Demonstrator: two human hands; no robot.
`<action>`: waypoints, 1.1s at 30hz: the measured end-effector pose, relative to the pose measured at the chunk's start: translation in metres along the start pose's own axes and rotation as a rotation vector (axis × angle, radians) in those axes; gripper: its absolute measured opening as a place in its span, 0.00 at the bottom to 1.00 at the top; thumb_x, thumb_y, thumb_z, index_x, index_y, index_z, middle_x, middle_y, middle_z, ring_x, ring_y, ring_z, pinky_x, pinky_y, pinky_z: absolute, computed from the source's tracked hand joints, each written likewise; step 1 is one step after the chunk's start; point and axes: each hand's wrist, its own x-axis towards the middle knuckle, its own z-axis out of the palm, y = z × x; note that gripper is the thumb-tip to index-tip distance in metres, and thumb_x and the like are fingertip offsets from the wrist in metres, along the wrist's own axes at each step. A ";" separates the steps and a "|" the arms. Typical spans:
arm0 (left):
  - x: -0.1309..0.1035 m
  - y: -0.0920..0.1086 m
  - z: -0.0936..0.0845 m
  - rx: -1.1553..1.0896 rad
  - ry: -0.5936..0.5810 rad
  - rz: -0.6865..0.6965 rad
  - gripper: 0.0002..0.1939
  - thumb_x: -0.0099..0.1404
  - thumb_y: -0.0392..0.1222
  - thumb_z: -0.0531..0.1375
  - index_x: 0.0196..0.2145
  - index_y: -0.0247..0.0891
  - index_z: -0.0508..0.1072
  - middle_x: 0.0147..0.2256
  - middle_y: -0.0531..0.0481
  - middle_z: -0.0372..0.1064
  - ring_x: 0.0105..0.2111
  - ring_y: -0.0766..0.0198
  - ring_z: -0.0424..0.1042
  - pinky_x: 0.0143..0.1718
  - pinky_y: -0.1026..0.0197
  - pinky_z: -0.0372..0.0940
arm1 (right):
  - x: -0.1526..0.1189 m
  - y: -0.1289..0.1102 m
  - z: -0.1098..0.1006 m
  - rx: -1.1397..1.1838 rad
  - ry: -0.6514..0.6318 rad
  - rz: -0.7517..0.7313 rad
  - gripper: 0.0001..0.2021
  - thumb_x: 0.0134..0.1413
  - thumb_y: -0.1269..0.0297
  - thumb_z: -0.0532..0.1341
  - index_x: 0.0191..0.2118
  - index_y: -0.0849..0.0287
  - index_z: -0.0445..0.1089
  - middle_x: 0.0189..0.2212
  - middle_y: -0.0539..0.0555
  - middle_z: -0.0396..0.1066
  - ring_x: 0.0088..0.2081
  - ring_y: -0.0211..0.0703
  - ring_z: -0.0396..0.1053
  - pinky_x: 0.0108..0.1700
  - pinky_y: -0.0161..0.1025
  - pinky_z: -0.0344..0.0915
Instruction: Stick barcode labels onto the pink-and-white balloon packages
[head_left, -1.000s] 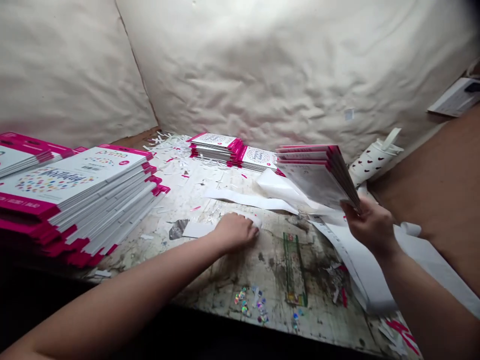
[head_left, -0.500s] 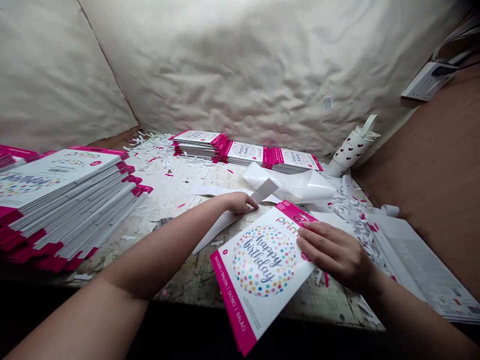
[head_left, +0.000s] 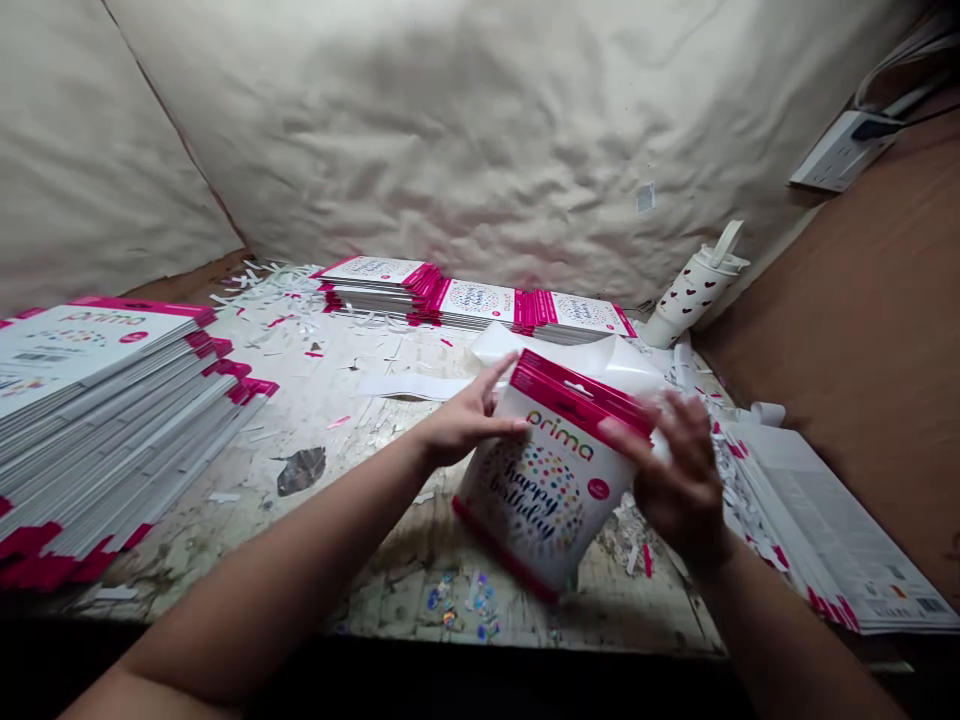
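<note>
A small stack of flat balloon packets (head_left: 551,500), white with pink ends and "prima happy birthday" print, is held upright and tilted above the table's front part. My left hand (head_left: 472,415) grips its upper left edge, thumb across the front face. At the upper right edge is my right hand (head_left: 679,480), blurred by motion; its thumb reaches over the front of the packets and its other fingers are smeared beside them. Several pink top edges show one behind another. Behind the packets lies a crumpled sheet of glossy white backing paper (head_left: 495,342).
A tall fanned stack of packets (head_left: 142,350) stands at left. More stacks (head_left: 480,300) line the back wall. A white tumbler with hearts (head_left: 690,295) leans at back right, near packets lying face down (head_left: 847,530). Paper scraps litter the worn table (head_left: 360,560).
The packets have gone from lying tilted under my right hand to upright between both hands. My left hand has left the grey-white strip and moved onto their left edge.
</note>
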 end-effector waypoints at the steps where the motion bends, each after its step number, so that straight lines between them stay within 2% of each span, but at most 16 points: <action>1: -0.004 0.000 0.006 -0.056 0.059 0.090 0.48 0.53 0.38 0.66 0.63 0.46 0.42 0.41 0.45 0.73 0.40 0.56 0.73 0.43 0.53 0.65 | 0.000 0.001 0.004 0.095 0.085 0.133 0.20 0.60 0.67 0.53 0.57 0.48 0.59 0.53 0.54 0.66 0.57 0.49 0.61 0.61 0.58 0.49; 2: -0.008 0.000 0.011 -0.065 0.122 0.165 0.46 0.54 0.37 0.65 0.63 0.46 0.43 0.39 0.47 0.73 0.40 0.57 0.73 0.43 0.54 0.65 | 0.000 0.001 0.009 0.216 0.138 0.242 0.20 0.61 0.65 0.51 0.58 0.50 0.57 0.53 0.57 0.67 0.56 0.50 0.63 0.58 0.57 0.56; 4: -0.017 -0.002 0.021 -0.014 0.224 0.271 0.41 0.57 0.37 0.64 0.62 0.47 0.46 0.39 0.49 0.72 0.41 0.59 0.71 0.44 0.57 0.65 | -0.002 -0.003 0.021 0.487 0.141 0.395 0.19 0.61 0.61 0.51 0.57 0.52 0.58 0.49 0.58 0.70 0.50 0.51 0.68 0.48 0.53 0.67; 7: -0.031 -0.005 0.034 0.158 0.320 0.394 0.40 0.56 0.36 0.64 0.61 0.48 0.49 0.44 0.49 0.68 0.42 0.61 0.70 0.45 0.59 0.64 | -0.006 -0.017 0.039 0.798 0.176 0.602 0.15 0.52 0.61 0.61 0.46 0.54 0.67 0.43 0.57 0.74 0.44 0.51 0.72 0.45 0.49 0.69; 10: -0.038 -0.008 0.041 0.322 0.376 0.494 0.44 0.51 0.37 0.67 0.60 0.47 0.50 0.46 0.48 0.65 0.43 0.60 0.68 0.46 0.57 0.64 | -0.008 -0.029 0.048 0.813 0.211 0.719 0.19 0.40 0.64 0.69 0.42 0.56 0.70 0.40 0.55 0.75 0.42 0.51 0.72 0.45 0.48 0.68; 13: -0.039 -0.012 0.042 0.368 0.401 0.460 0.44 0.49 0.39 0.68 0.59 0.45 0.52 0.46 0.47 0.65 0.42 0.59 0.68 0.44 0.57 0.66 | -0.011 -0.029 0.048 0.865 0.115 0.759 0.24 0.33 0.67 0.72 0.43 0.55 0.70 0.41 0.55 0.74 0.43 0.53 0.72 0.45 0.49 0.69; 16: -0.035 -0.016 0.039 0.349 0.353 0.369 0.28 0.54 0.40 0.66 0.52 0.40 0.62 0.43 0.46 0.68 0.40 0.59 0.69 0.42 0.58 0.66 | -0.016 -0.021 0.052 0.935 -0.053 0.782 0.23 0.35 0.67 0.71 0.43 0.57 0.71 0.42 0.56 0.74 0.44 0.55 0.71 0.45 0.50 0.69; 17: -0.035 -0.016 0.037 0.349 0.330 0.337 0.22 0.55 0.41 0.64 0.47 0.38 0.66 0.42 0.46 0.69 0.40 0.59 0.69 0.43 0.58 0.66 | -0.018 -0.018 0.053 0.950 -0.071 0.810 0.20 0.36 0.67 0.70 0.41 0.57 0.72 0.40 0.56 0.75 0.42 0.54 0.72 0.44 0.49 0.69; 19: -0.038 -0.012 0.029 0.388 0.346 0.294 0.16 0.58 0.43 0.62 0.43 0.37 0.68 0.40 0.46 0.69 0.41 0.59 0.69 0.43 0.58 0.65 | -0.023 -0.011 0.053 0.960 0.017 0.896 0.14 0.37 0.67 0.70 0.36 0.57 0.74 0.34 0.55 0.77 0.37 0.52 0.73 0.42 0.48 0.70; 20: -0.042 -0.008 0.022 0.435 0.412 0.292 0.16 0.59 0.45 0.61 0.43 0.37 0.67 0.40 0.46 0.68 0.41 0.59 0.69 0.43 0.58 0.65 | -0.025 -0.008 0.050 0.949 0.116 0.938 0.13 0.37 0.67 0.69 0.34 0.57 0.74 0.33 0.54 0.77 0.36 0.50 0.73 0.41 0.48 0.70; 23: -0.063 0.005 -0.008 0.742 0.736 0.307 0.14 0.61 0.46 0.57 0.43 0.38 0.67 0.39 0.46 0.67 0.37 0.61 0.68 0.41 0.58 0.65 | -0.036 0.004 0.023 0.881 0.486 1.007 0.15 0.38 0.67 0.68 0.38 0.54 0.74 0.38 0.52 0.76 0.40 0.48 0.73 0.45 0.49 0.69; 24: -0.072 0.009 -0.021 0.891 0.791 0.277 0.12 0.61 0.45 0.56 0.41 0.38 0.68 0.38 0.47 0.67 0.37 0.61 0.68 0.42 0.57 0.64 | -0.040 0.008 0.011 0.858 0.585 1.011 0.17 0.38 0.68 0.67 0.40 0.52 0.73 0.41 0.52 0.75 0.43 0.48 0.72 0.48 0.50 0.68; 26: -0.083 0.012 -0.045 1.176 0.739 0.169 0.10 0.61 0.42 0.54 0.38 0.38 0.70 0.38 0.46 0.69 0.39 0.57 0.68 0.45 0.53 0.62 | -0.048 0.014 -0.013 0.809 0.699 1.015 0.19 0.40 0.68 0.66 0.43 0.50 0.72 0.47 0.50 0.72 0.50 0.48 0.68 0.54 0.53 0.63; 28: -0.081 0.009 -0.063 1.300 0.584 0.024 0.12 0.59 0.39 0.52 0.39 0.38 0.71 0.42 0.44 0.69 0.45 0.54 0.66 0.49 0.51 0.58 | -0.054 0.015 -0.029 0.777 0.739 1.028 0.19 0.40 0.67 0.66 0.43 0.47 0.71 0.50 0.48 0.69 0.55 0.49 0.63 0.58 0.54 0.59; 30: -0.063 0.004 -0.075 1.276 0.501 -0.098 0.15 0.58 0.40 0.50 0.40 0.38 0.71 0.44 0.44 0.68 0.47 0.54 0.64 0.50 0.52 0.57 | -0.057 0.013 -0.033 0.784 0.751 1.057 0.20 0.40 0.67 0.66 0.44 0.45 0.71 0.52 0.46 0.68 0.58 0.50 0.59 0.59 0.56 0.56; 33: -0.017 -0.003 -0.078 1.184 0.478 -0.249 0.17 0.60 0.47 0.50 0.39 0.36 0.71 0.38 0.44 0.70 0.40 0.55 0.67 0.42 0.55 0.61 | -0.057 0.007 -0.025 0.824 0.752 1.061 0.21 0.41 0.67 0.65 0.45 0.46 0.70 0.52 0.46 0.68 0.58 0.50 0.58 0.59 0.58 0.55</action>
